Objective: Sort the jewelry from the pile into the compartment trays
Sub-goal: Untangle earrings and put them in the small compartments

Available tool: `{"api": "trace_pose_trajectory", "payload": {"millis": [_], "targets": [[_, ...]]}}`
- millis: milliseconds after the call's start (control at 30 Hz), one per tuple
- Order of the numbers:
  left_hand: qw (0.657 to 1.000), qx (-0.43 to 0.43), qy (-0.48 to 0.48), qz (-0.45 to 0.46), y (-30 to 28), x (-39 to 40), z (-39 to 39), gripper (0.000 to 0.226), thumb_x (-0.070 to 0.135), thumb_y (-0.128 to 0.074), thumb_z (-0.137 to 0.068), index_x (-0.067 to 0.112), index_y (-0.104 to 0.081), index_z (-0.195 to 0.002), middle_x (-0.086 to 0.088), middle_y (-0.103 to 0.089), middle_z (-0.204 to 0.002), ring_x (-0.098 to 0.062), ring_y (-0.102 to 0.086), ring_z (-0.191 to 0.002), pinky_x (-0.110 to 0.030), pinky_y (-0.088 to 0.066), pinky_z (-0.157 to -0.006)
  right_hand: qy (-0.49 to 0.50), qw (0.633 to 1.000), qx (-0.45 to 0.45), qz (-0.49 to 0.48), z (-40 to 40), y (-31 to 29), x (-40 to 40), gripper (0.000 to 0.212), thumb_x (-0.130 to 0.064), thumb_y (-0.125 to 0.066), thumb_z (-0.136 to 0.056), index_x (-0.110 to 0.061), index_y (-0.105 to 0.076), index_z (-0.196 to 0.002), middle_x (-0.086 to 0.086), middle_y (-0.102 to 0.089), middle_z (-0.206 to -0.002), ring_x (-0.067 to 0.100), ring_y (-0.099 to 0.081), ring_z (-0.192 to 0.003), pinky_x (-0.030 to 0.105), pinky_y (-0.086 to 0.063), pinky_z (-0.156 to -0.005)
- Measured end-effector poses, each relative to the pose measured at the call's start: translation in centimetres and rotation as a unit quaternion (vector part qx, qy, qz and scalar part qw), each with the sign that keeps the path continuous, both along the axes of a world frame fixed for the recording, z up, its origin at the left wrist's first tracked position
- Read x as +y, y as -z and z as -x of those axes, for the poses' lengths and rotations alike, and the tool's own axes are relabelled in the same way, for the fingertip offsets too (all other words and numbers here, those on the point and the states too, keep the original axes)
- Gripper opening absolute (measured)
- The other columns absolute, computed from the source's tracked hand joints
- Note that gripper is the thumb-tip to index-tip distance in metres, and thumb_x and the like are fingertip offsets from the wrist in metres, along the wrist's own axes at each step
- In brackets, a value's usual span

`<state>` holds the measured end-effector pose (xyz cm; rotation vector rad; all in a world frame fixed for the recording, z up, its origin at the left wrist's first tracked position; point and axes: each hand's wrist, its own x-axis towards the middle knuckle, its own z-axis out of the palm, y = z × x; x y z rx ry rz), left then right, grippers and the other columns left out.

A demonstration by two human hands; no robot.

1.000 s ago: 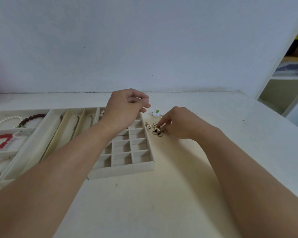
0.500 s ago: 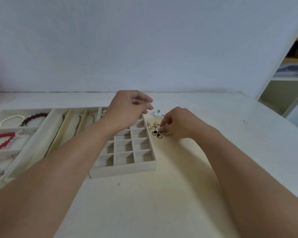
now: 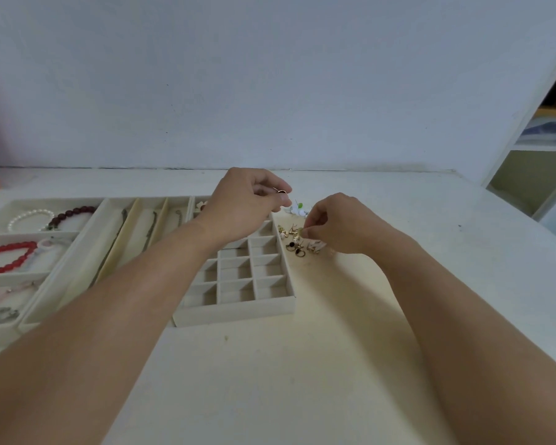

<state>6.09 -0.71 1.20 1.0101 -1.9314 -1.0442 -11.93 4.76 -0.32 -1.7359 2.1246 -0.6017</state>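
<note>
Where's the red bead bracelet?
In the head view the red bead bracelet lies far left, in the leftmost tray, just below the compartment with the pearl bracelet and dark red bracelet.

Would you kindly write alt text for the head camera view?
The left hand pinches a small gold ring above the grid tray, while the right hand picks at the jewelry pile; bracelets fill trays further left.
</note>
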Motion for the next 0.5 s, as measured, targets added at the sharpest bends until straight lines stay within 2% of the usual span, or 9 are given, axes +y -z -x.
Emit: {"api": "trace_pose_trajectory", "payload": {"millis": [133,200,267,300,367,433,500], "targets": [[1.000,-0.003,0.003,-0.003,-0.1,-0.1,-0.2,0.011,0.015,-0.074,-0.089,0.020,-0.075,-0.098,-0.001,-0.078,-0.088,-0.006,-0.069,-0.078,-0.006,-0.038,-0.047,-0.001,0.997,-0.057,0.057,-0.4,-0.6,0.4,0.009,-0.021,-0.075,-0.084,-0.019,-0.068,-0.079,-0.002,-0.071,-0.076,0.003,-0.054,-0.039,0.018,-0.039,-0.038],[1.000,-0.015,0.000,0.000,-0.1,-0.2,-0.3,0.012,0.015,-0.074,-0.087,0.020,-0.076,-0.097,-0.001,-0.077,-0.086,-0.013,-0.071,-0.084,-0.007,-0.041,-0.050,-0.012,0.993,-0.081,0.083,-0.7,-0.8,0.6,0.010,-0.016,-0.074,-0.083,-0.018,-0.066,-0.077,-0.002,-0.073,-0.075,0.007,-0.052,-0.036,0.018,-0.038,-0.035],[0.999,-0.031,-0.006,0.005,0.0,-0.4,-0.5,0.013,0.013,-0.073,-0.087,0.021,-0.076,-0.097,0.002,-0.077,-0.085,-0.019,-0.071,-0.088,-0.014,-0.047,-0.053,-0.019,0.991,-0.093,0.091,-0.9,-0.8,0.7,0.010,-0.015,-0.073,-0.083,-0.019,-0.065,-0.082,-0.004,-0.074,-0.075,0.012,-0.054,-0.037,0.020,-0.040,-0.036],[0.999,-0.038,-0.009,0.006,-0.1,-0.5,-0.6,0.013,0.013,-0.072,-0.087,0.020,-0.076,-0.098,0.003,-0.077,-0.084,-0.017,-0.071,-0.082,-0.015,-0.046,-0.051,-0.021,0.991,-0.096,0.093,-1.0,-0.8,0.7,0.011,-0.014,-0.072,-0.083,-0.020,-0.064,-0.086,-0.005,-0.074,-0.076,0.013,-0.054,-0.038,0.021,-0.040,-0.036],[0.998,-0.051,-0.018,0.014,-0.3,-1.0,-1.2,0.013,0.012,-0.071,-0.088,0.019,-0.075,-0.099,0.004,-0.077,-0.083,0.000,-0.067,-0.065,-0.010,-0.042,-0.046,-0.024,0.990,-0.098,0.102,-1.0,-0.6,0.7,0.014,-0.013,-0.069,-0.084,-0.024,-0.062,-0.089,-0.004,-0.073,-0.076,0.015,-0.056,-0.042,0.028,-0.045,-0.037],[0.998,-0.054,-0.027,0.013,-0.6,-1.7,-2.0,0.013,0.014,-0.074,-0.087,0.016,-0.073,-0.099,0.005,-0.077,-0.081,0.007,-0.065,-0.065,-0.009,-0.045,-0.053,-0.022,0.988,-0.097,0.118,-1.1,-0.5,0.7,0.015,-0.012,-0.068,-0.083,-0.026,-0.065,-0.083,-0.008,-0.073,-0.073,0.019,-0.061,-0.050,0.037,-0.053,-0.045],[0.998,-0.059,-0.036,0.004,-0.7,-2.4,-3.0,0.013,0.017,-0.077,-0.085,0.016,-0.072,-0.097,0.005,-0.078,-0.081,0.002,-0.065,-0.068,-0.014,-0.048,-0.061,-0.014,0.988,-0.099,0.120,-1.3,-0.5,0.6,0.016,-0.012,-0.070,-0.083,-0.028,-0.071,-0.078,-0.012,-0.074,-0.073,0.015,-0.070,-0.063,0.032,-0.057,-0.053]]}}
